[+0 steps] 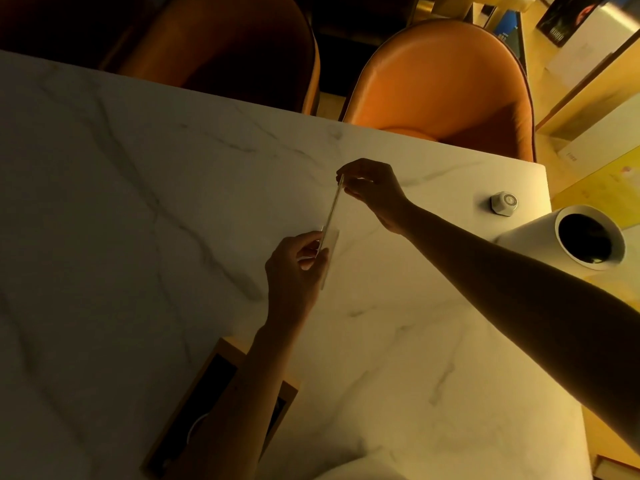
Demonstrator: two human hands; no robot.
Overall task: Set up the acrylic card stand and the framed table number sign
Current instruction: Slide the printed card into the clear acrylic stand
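Acrylic card stand (330, 233) pinched at both ends by left hand (294, 268) and right hand (375, 190) (white cylinder's (540, 233) inside dark).

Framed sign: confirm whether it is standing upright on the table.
No, the framed sign lies flat on the marble table, under the left forearm.

We see a table (173, 202) that looks like smooth white marble with grey veins. The stand (331, 220) is clear, shiny plastic. The frame (221, 355) looks like pale wood around a dark panel, maybe glass; it is too dim to tell. The chairs (446, 77) look like smooth orange leather. The tube (540, 233) is matt white.
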